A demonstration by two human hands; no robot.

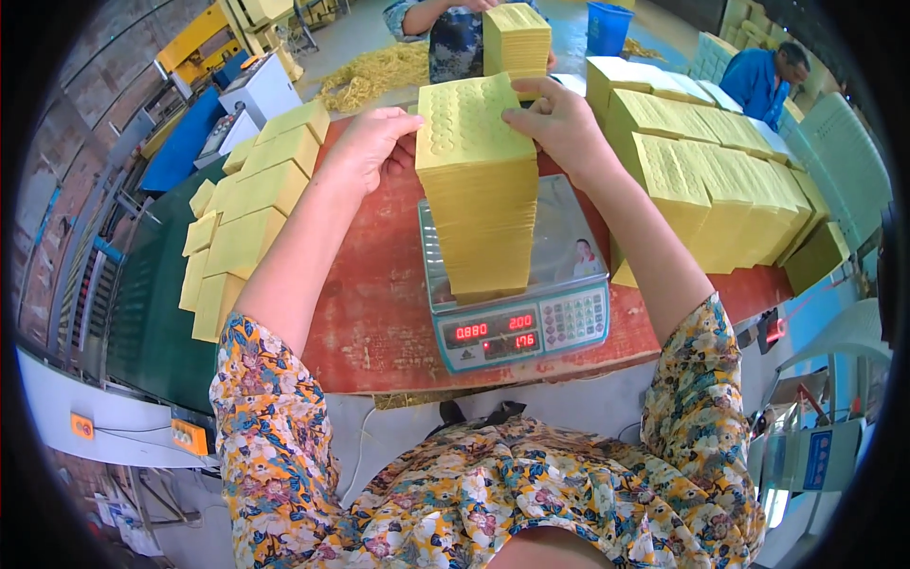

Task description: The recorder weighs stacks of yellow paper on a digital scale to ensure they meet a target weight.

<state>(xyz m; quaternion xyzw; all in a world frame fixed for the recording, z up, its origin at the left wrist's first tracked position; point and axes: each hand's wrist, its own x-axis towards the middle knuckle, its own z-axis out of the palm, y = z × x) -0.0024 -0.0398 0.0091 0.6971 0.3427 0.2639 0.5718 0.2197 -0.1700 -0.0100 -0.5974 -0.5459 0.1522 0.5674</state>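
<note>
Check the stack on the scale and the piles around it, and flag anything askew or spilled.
The tall yellow sheet stack on the scale leans slightly, steadied at the top by the left hand and right hand. The small bundles to the left lie staggered. Nothing looks spilled or damaged.

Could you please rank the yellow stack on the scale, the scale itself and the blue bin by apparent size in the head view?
1. Scale
2. Yellow stack, close to the scale, so unsure
3. Blue bin, though farther off
</note>
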